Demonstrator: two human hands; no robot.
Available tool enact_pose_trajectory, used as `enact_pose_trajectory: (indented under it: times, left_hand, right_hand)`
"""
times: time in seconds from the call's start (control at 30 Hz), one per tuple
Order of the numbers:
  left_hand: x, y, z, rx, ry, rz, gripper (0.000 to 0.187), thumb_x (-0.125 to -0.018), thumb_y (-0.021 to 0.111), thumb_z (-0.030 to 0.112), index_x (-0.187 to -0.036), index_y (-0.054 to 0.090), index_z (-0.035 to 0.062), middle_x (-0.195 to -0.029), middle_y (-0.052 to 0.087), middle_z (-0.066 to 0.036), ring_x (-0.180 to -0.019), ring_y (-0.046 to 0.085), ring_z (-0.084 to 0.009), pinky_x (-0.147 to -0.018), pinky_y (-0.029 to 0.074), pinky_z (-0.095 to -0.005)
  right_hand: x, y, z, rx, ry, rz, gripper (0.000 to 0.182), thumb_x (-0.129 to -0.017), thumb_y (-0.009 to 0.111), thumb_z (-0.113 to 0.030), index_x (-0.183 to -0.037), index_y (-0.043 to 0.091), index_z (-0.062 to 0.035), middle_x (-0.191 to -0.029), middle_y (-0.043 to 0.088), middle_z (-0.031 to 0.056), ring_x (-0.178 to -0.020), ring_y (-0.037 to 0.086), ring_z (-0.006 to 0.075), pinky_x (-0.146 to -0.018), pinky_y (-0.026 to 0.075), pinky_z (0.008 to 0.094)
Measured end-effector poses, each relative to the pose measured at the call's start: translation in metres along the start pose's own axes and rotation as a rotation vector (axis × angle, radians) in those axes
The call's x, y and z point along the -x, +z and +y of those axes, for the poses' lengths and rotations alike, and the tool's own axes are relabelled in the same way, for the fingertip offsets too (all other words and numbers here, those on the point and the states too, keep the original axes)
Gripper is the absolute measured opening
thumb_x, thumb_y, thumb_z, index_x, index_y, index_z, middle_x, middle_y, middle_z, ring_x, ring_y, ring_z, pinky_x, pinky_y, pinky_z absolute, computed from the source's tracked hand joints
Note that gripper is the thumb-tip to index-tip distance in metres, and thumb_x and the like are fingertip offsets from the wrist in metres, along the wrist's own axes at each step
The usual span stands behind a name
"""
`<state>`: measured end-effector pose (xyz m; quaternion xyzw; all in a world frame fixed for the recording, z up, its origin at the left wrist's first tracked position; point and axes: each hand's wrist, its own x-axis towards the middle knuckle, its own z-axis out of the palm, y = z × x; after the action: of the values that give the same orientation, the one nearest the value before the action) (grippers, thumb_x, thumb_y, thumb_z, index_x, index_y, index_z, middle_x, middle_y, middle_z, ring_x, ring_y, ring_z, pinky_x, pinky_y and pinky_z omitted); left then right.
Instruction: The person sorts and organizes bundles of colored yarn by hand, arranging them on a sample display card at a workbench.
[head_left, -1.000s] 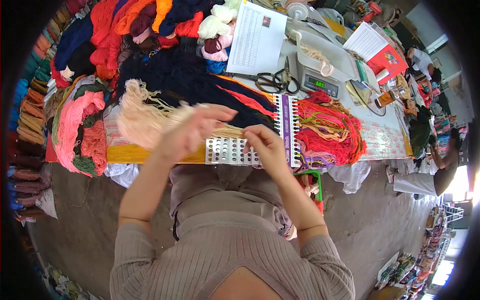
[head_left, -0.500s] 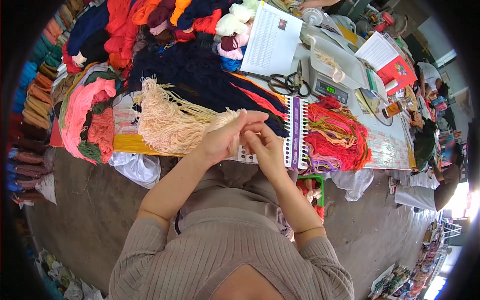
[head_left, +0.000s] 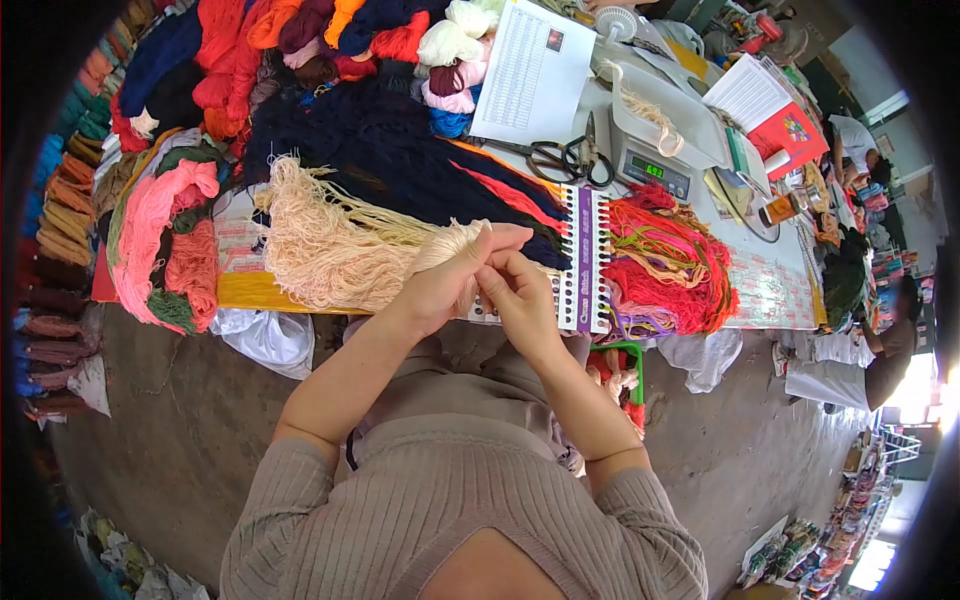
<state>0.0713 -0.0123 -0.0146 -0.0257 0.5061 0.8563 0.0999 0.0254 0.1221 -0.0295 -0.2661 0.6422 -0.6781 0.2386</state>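
Note:
My left hand [head_left: 445,285] holds a bunch of cream embroidery thread [head_left: 452,247], its fingers stretched to the right and the strands passing across the palm side. Against it, my right hand [head_left: 522,300] has thumb and fingers pinched together beside the bunch; what lies between the tips is hidden. A large spread of cream thread [head_left: 330,250] lies on the table to the left of my hands. Just right of them is a white thread card with a purple label [head_left: 586,265] and punched holes, with red and multicoloured threads [head_left: 665,265] fanning out beyond it.
Dark navy thread [head_left: 360,140] lies behind my hands, black scissors [head_left: 585,160] farther back. A digital scale [head_left: 655,172] carries a clear tray with cream thread. A printed sheet [head_left: 530,75] leans on coloured skeins. Pink skeins [head_left: 165,220] sit left; a green basket [head_left: 636,375] stands below the table.
The view has shifted slightly, so the table things appear a little farther left and up. The scale's reading has changed. My hands keep nearly the same pose; the cream bunch shows slightly more.

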Motion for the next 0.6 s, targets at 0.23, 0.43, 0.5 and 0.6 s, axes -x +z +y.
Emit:
enact_pose_trajectory:
  times: [0.23, 0.43, 0.5, 0.6]
  left_hand:
    - [-0.006, -0.006, 0.001, 0.271, 0.137, 0.083, 0.059, -0.096, 0.029, 0.048, -0.129, 0.046, 0.001, -0.115, 0.054, -0.009, -0.102, 0.053, -0.0139, -0.081, 0.045, -0.0253]
    - [0.0, -0.033, 0.016, 0.022, 0.247, 0.296, 0.057, -0.095, 0.034, 0.049, -0.117, 0.055, 0.0011, -0.086, 0.048, 0.001, -0.065, 0.041, -0.0045, -0.057, 0.036, -0.0153]
    - [0.009, -0.052, 0.036, -0.279, 0.027, 0.288, 0.062, -0.094, 0.033, 0.054, -0.105, 0.062, 0.0004, -0.072, 0.047, 0.002, -0.057, 0.036, -0.0026, -0.051, 0.031, -0.0147]
    - [0.031, -0.078, 0.058, -0.352, -0.113, 0.291, 0.068, -0.093, 0.031, 0.058, -0.087, 0.066, -0.0006, -0.057, 0.046, 0.0, -0.042, 0.035, -0.0029, -0.036, 0.023, -0.0164]
  right_hand:
    - [-0.002, -0.007, 0.005, -0.205, -0.068, 0.016, 0.014, -0.096, 0.046, -0.016, -0.09, 0.049, -0.0044, -0.076, 0.053, 0.0013, -0.058, 0.048, 0.0076, -0.055, 0.041, 0.0206]
    - [0.004, -0.026, -0.018, 0.409, 0.02, -0.312, 0.012, -0.09, 0.056, -0.014, -0.088, 0.059, -0.0023, -0.067, 0.059, 0.0036, -0.059, 0.056, 0.0099, -0.051, 0.041, 0.0251]
    - [-0.009, -0.055, 0.002, 0.805, -0.297, -0.113, 0.012, -0.088, 0.058, -0.014, -0.093, 0.062, -0.0042, -0.069, 0.06, 0.0068, -0.062, 0.056, 0.0085, -0.055, 0.044, 0.0259]
    - [-0.056, -0.13, -0.001, 0.753, -0.145, 0.254, 0.018, -0.09, 0.056, -0.017, -0.098, 0.065, -0.0038, -0.058, 0.054, 0.0017, -0.048, 0.047, 0.0081, -0.044, 0.039, 0.026]
